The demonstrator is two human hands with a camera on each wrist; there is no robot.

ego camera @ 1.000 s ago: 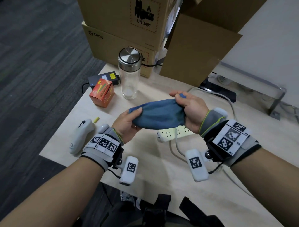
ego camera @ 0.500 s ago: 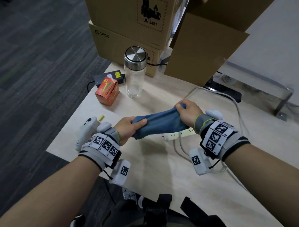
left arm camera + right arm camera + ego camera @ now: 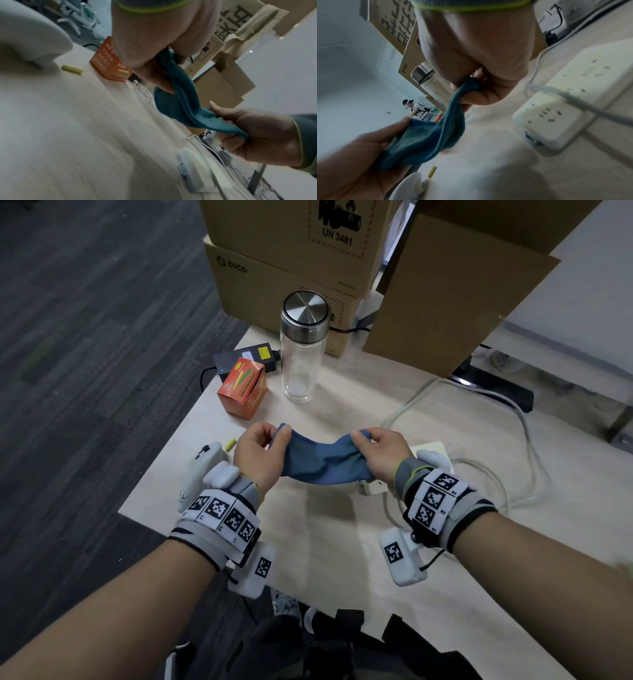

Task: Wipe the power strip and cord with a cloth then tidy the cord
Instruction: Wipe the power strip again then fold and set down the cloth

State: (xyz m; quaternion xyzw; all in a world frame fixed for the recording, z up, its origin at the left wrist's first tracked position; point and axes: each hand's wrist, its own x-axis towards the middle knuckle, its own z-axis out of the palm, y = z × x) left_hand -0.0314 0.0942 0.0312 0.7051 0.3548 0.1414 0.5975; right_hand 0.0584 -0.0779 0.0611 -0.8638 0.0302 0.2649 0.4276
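A blue cloth (image 3: 320, 460) hangs stretched between both hands above the pale wooden table (image 3: 325, 542). My left hand (image 3: 262, 451) pinches its left corner and my right hand (image 3: 378, 453) pinches its right corner. The cloth (image 3: 180, 98) sags between the pinches, as also shown in the right wrist view (image 3: 435, 134). The white power strip (image 3: 573, 94) lies flat on the table just under and right of my right hand, mostly hidden in the head view (image 3: 375, 486). Its grey-white cord (image 3: 524, 440) loops loosely over the table to the right, and one strand crosses the strip (image 3: 583, 105).
A glass bottle (image 3: 303, 347) with a steel lid, an orange carton (image 3: 244, 392) and a black adapter (image 3: 246, 357) stand at the back left. Cardboard boxes (image 3: 291, 268) rise behind. A white controller (image 3: 202, 467) and a small yellow piece (image 3: 230, 444) lie by the left edge.
Both hands have shifted from gripping the bunched cloth to pinching its two corners, spreading it out. The hands came down nearer the table, over the power strip.
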